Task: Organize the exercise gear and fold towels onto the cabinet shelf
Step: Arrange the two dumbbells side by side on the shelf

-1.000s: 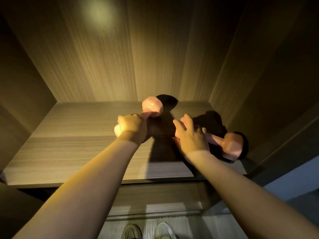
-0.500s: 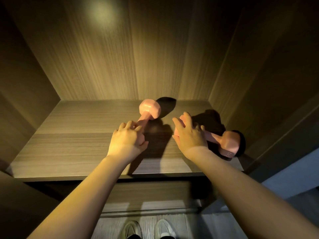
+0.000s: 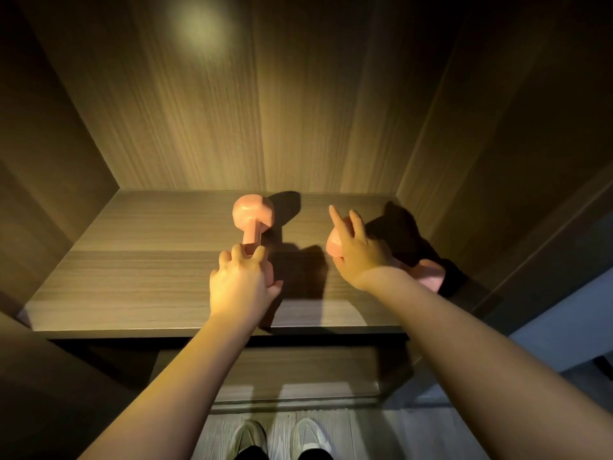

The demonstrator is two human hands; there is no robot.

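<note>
- Progress: two pink dumbbells are lying on the shelf, so I am judging the gear part of the job as nearly done.
- No towels are showing anywhere on the shelf. I am judging that the folding and stacking are all left to do.
- The left dumbbell is sitting at the middle of the shelf. Its long axis is running front to back, with the visible head pointing at the shelf's rear edge and the near head hidden under my palm.
- My left hand is curling over that near end, fingertips resting on the handle and thumb sticking out to the side. I cannot tell how firmly it is gripping.
- The right dumbbell is lying toward the shelf's right end. Its axis is running on a slant, one head toward the shelf's middle and the other toward its front right corner.
- My right hand is resting on the inner head, fingers straight and spread, gripping nothing.
- Judgement: both pieces are only needing a final straightening.
</note>
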